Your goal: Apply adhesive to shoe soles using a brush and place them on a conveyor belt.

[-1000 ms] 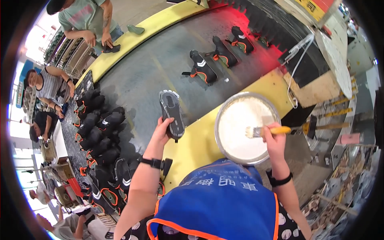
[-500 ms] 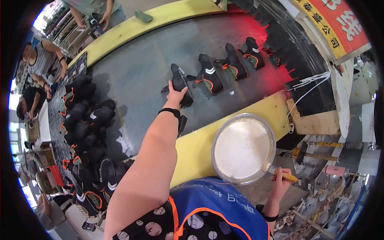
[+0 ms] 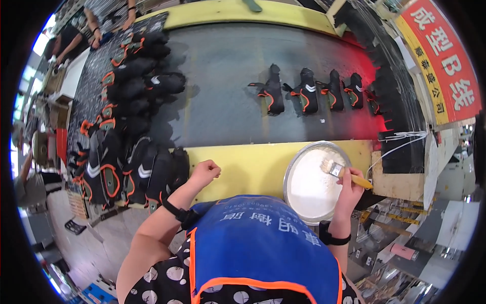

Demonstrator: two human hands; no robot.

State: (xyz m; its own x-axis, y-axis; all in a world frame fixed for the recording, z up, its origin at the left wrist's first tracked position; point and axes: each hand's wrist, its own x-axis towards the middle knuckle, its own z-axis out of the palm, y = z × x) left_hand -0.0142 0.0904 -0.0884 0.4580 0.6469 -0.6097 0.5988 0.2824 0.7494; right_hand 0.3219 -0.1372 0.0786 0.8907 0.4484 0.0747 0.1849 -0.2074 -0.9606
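My right hand (image 3: 349, 186) grips a flat paintbrush (image 3: 356, 178) by its yellow wooden handle. Its bristles sit over the white liquid in a round metal pan (image 3: 289, 195), whitish themselves. With curled fingers and nothing visible in them, my left hand (image 3: 205, 173) is over the yellow ledge, just right of a cluster of black shoe uppers (image 3: 143, 169). A row of black shoe uppers with orange trim lies on the grey conveyor belt (image 3: 223, 81); the leftmost upper (image 3: 274, 91) is apart from both my hands.
Red light falls on the belt's right end, by a dark strip curtain (image 3: 364, 55). More uppers are heaped along the left side. A yellow ledge (image 3: 238, 157) borders the near side. Two people (image 3: 109, 17) stand at the far left. White cords (image 3: 402, 136) hang at right.
My left hand has let go of the leftmost upper on the belt and drawn back toward me. The brush has moved from the pan's rim to over the liquid. The view has turned.
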